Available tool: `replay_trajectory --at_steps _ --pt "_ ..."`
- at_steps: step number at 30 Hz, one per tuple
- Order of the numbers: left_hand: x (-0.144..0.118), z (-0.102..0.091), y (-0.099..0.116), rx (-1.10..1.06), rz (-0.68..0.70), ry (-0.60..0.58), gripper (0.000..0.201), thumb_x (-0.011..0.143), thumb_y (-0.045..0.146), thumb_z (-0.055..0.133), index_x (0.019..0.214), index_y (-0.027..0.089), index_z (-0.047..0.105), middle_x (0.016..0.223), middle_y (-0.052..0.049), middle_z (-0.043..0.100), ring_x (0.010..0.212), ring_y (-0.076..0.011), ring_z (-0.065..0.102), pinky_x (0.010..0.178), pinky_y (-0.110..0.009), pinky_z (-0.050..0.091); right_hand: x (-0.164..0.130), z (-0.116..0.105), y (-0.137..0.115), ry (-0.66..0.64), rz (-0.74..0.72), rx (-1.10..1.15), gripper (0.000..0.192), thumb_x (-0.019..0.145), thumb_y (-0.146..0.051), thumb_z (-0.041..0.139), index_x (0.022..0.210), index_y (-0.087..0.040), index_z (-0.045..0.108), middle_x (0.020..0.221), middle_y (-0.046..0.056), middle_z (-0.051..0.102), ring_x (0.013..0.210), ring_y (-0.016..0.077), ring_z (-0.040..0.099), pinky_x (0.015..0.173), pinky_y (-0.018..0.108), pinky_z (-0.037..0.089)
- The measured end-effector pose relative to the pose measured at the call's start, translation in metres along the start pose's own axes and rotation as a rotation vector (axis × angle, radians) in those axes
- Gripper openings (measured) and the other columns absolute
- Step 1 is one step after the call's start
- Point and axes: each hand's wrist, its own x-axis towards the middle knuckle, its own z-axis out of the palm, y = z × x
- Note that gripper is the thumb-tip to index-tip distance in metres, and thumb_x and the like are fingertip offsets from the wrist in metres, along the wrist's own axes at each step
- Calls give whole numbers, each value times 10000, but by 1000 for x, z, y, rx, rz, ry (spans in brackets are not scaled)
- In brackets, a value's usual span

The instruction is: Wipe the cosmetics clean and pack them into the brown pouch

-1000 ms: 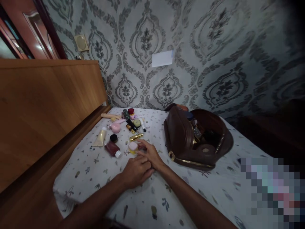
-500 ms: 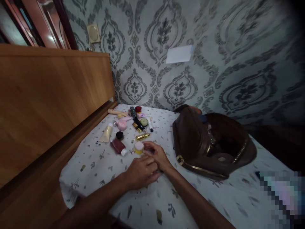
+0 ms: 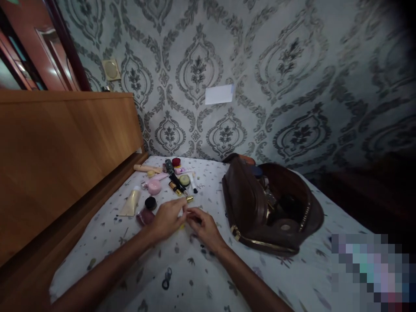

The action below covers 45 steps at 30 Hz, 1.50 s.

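The left hand [image 3: 168,220] and right hand [image 3: 205,228] meet, fingers bunched, perhaps steadying the mostly hidden yellow jar [image 3: 182,226] between them; their grip I cannot tell. The brown bag [image 3: 243,190] gapes within reach.

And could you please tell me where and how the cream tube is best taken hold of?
Probably across the middle of the cream tube, coming from its left: it lies flat and long, its white cap pointing away, and the black jar and dark red bottle sit to its right.
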Motion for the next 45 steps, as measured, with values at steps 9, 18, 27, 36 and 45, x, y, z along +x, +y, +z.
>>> replay_trajectory --at_steps 9,18,27,36,45 --pt "67 -3 -87 105 -238 27 128 901 223 521 1000 214 602 896 -16 712 801 -193 655 739 -277 463 -2 -1 3 22 55 -102 292 856 -300 543 1080 -184 691 878 59 736 792 203 666 678 300 485" --pt "143 -18 -158 277 -401 24 211 898 287 538 1058 200 645 921 -43 726 887 -225 667 769 -301 479 -2 1 6 48 69 -140 305 861 -281 519 1087 -174 693 902 68 732 812 208 662 675 289 456" --pt "207 0 -164 385 -323 -165 401 933 330 602 1306 194 543 1296 -103 601 1144 -255 600 969 -466 500 -3 -1 2 21 79 -163 270 860 -223 529 1080 -180 680 876 44 734 807 189 663 715 280 467" --pt "237 31 -171 350 -286 -348 352 937 345 612 1243 173 580 1253 -98 606 1073 -234 627 900 -448 552 -5 0 -4 61 76 -173 263 823 -141 566 1046 -173 702 874 47 745 821 183 678 767 281 482" --pt "203 9 -167 -33 -254 -84 458 764 218 696 1206 190 584 1159 -72 621 1103 -262 587 953 -400 476 -4 -2 0 42 56 -157 225 846 -184 555 1024 -179 693 874 40 733 804 185 666 713 272 474"
